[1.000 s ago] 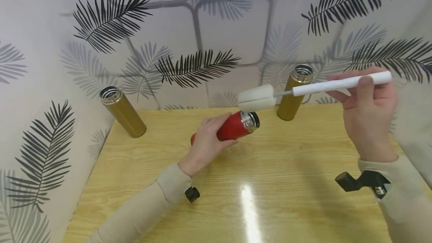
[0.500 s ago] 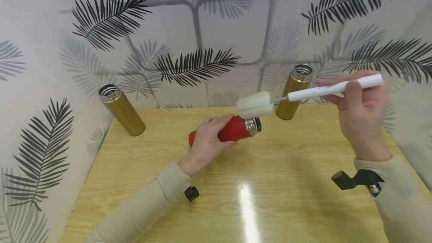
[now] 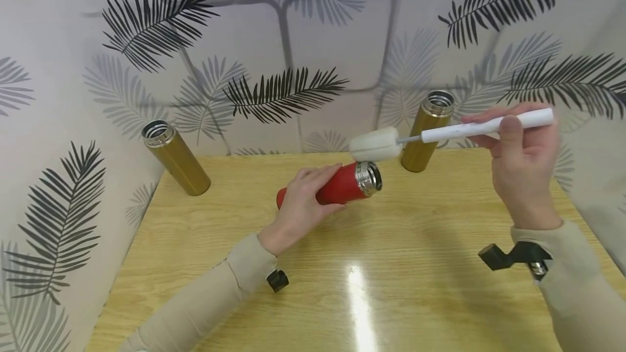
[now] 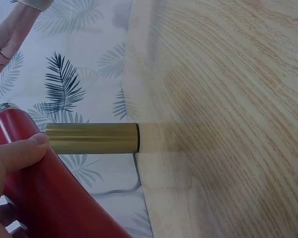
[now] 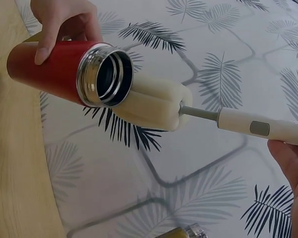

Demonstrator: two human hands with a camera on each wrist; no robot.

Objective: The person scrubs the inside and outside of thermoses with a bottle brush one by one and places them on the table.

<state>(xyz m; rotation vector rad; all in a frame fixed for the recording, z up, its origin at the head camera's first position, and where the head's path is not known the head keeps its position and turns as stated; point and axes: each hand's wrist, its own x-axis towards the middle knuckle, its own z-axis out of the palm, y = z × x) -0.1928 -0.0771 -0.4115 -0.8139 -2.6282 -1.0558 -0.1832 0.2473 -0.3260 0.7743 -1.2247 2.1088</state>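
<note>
Between the hands: red flask (image 3: pixel 342 186), tilted, gripped round its body by left hand (image 3: pixel 298 208); sponge brush (image 3: pixel 375 145) beside its open mouth, handle pinched in right hand (image 3: pixel 523 170)

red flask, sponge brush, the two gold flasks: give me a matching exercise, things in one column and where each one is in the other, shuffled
Things:
1. red flask
2. sponge brush
3. gold flask on the left
4. gold flask on the right

Places:
a. upright at the table's far left corner
b. gripped by the left hand, tilted, open mouth toward the right
c. upright at the back of the table, behind the foam head
d. held by its white handle in the right hand, foam head just outside the steel mouth

Pairs: 1-b, 2-d, 3-a, 4-c
</note>
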